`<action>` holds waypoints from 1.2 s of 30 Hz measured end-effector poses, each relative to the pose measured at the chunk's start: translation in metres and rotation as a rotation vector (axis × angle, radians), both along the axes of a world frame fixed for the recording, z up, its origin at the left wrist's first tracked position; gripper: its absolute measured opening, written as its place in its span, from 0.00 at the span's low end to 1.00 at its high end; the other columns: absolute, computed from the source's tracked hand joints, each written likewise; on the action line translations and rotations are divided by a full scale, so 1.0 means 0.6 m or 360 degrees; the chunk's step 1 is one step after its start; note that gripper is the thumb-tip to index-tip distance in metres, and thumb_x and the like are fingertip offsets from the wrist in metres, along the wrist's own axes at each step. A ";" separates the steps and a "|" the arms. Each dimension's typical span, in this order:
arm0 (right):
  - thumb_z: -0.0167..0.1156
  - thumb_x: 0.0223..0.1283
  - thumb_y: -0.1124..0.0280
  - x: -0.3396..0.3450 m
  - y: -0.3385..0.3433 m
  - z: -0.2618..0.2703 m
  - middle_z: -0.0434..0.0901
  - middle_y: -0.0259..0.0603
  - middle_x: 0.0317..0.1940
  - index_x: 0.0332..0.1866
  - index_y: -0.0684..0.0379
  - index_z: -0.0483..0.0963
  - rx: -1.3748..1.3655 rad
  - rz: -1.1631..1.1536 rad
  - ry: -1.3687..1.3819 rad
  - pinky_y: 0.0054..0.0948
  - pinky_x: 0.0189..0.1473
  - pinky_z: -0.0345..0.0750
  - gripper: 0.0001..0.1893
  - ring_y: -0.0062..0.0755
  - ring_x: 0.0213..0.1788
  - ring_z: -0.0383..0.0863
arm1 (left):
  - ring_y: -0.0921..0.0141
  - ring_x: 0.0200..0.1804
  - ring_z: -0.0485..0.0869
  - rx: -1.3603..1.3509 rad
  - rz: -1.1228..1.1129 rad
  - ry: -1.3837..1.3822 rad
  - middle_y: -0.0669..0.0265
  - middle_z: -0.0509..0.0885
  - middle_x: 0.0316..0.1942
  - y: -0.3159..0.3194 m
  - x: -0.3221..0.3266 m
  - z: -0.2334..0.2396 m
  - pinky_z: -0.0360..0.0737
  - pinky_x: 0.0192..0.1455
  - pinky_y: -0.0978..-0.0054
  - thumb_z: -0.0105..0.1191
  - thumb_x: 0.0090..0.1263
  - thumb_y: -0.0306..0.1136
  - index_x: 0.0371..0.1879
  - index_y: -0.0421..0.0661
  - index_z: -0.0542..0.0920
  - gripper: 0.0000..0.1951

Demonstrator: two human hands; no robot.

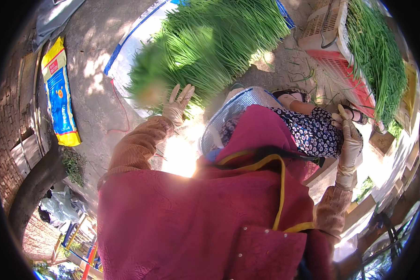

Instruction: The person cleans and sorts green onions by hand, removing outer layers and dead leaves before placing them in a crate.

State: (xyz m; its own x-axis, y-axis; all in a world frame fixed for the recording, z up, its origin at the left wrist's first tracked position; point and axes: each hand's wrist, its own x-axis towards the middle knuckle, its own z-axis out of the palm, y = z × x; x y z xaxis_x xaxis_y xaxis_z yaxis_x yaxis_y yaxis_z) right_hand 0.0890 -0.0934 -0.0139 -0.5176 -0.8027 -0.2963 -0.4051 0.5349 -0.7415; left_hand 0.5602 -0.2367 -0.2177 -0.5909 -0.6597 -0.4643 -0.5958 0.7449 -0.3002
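A big heap of long green leafy stalks, like garlic chives, lies on a white sheet with a blue edge in front of me. My left hand, in a pale thin glove, rests with spread fingers at the near left end of the heap, at the cut stalk ends; it grips nothing that I can see. Gloved too, my right hand lies by my knee on the flowered trousers, fingers loosely extended and nothing visible in it. Silvery insulating foil lies beside my lap, next to a magenta apron.
At the right, a white and red plastic crate holds more green stalks. A yellow and blue bag lies on the ground at the left. A thin red cord runs near my left sleeve. Cardboard boxes stand at the right.
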 end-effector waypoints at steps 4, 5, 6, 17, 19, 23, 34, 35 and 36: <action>0.49 0.74 0.67 0.013 -0.001 0.006 0.82 0.34 0.52 0.60 0.64 0.75 -0.0003 -0.0083 -0.0032 0.17 0.51 0.74 0.17 0.17 0.42 0.78 | 0.58 0.79 0.46 0.0294 0.0993 0.0677 0.72 0.44 0.80 0.042 0.017 -0.061 0.46 0.72 0.46 0.49 0.63 0.34 0.78 0.62 0.43 0.43; 0.49 0.74 0.68 0.011 -0.001 0.001 0.83 0.35 0.50 0.60 0.64 0.76 -0.0021 -0.0089 -0.0015 0.17 0.51 0.75 0.17 0.18 0.42 0.78 | 0.57 0.79 0.45 0.0325 0.1154 0.0743 0.72 0.43 0.80 0.050 0.007 -0.071 0.46 0.73 0.46 0.52 0.65 0.35 0.78 0.65 0.43 0.43; 0.49 0.74 0.68 0.007 0.001 -0.005 0.83 0.36 0.50 0.60 0.65 0.75 -0.0017 -0.0045 -0.0043 0.17 0.51 0.75 0.17 0.18 0.42 0.78 | 0.56 0.79 0.42 0.0428 0.1173 0.0601 0.72 0.41 0.80 0.047 -0.004 -0.082 0.46 0.73 0.46 0.53 0.66 0.37 0.78 0.67 0.43 0.43; 0.51 0.73 0.68 0.007 0.017 -0.007 0.82 0.36 0.49 0.61 0.64 0.75 -0.0172 -0.0138 -0.0145 0.17 0.50 0.75 0.17 0.19 0.43 0.78 | 0.51 0.79 0.39 0.0989 0.1117 0.0046 0.67 0.44 0.79 -0.043 -0.051 -0.091 0.49 0.76 0.50 0.57 0.64 0.32 0.75 0.76 0.51 0.43; 0.51 0.73 0.69 0.018 0.008 0.001 0.82 0.35 0.47 0.61 0.63 0.75 -0.0158 -0.0111 -0.0108 0.17 0.51 0.74 0.17 0.18 0.44 0.77 | 0.51 0.79 0.42 0.0887 0.1045 0.0008 0.67 0.46 0.79 -0.034 -0.064 -0.055 0.52 0.75 0.50 0.56 0.63 0.29 0.75 0.76 0.54 0.42; 0.51 0.72 0.70 0.006 0.013 -0.014 0.83 0.33 0.45 0.62 0.63 0.74 -0.0127 -0.0033 -0.0165 0.16 0.50 0.72 0.17 0.16 0.42 0.76 | 0.57 0.75 0.57 0.0409 0.1103 0.0686 0.68 0.60 0.75 0.017 -0.026 -0.060 0.60 0.70 0.51 0.52 0.61 0.24 0.72 0.73 0.61 0.38; 0.52 0.71 0.72 0.010 -0.004 -0.019 0.82 0.31 0.40 0.61 0.59 0.76 0.0038 0.0136 0.0023 0.16 0.46 0.73 0.17 0.16 0.39 0.74 | 0.74 0.33 0.84 -0.0119 0.2756 0.1411 0.67 0.87 0.33 -0.050 0.176 -0.282 0.79 0.33 0.76 0.51 0.67 0.21 0.43 0.45 0.84 0.10; 0.52 0.71 0.72 0.013 -0.005 -0.020 0.82 0.31 0.40 0.61 0.59 0.76 0.0041 0.0144 0.0036 0.16 0.46 0.73 0.17 0.16 0.38 0.74 | 0.73 0.34 0.84 -0.0076 0.2668 0.1295 0.64 0.87 0.35 -0.054 0.171 -0.304 0.79 0.33 0.75 0.53 0.65 0.22 0.47 0.45 0.82 0.12; 0.52 0.71 0.72 0.014 -0.007 -0.019 0.82 0.31 0.40 0.61 0.59 0.76 0.0047 0.0143 0.0045 0.16 0.45 0.73 0.16 0.16 0.38 0.74 | 0.71 0.34 0.84 -0.0037 0.2569 0.1172 0.62 0.86 0.38 -0.059 0.170 -0.327 0.80 0.34 0.73 0.56 0.63 0.24 0.51 0.44 0.80 0.16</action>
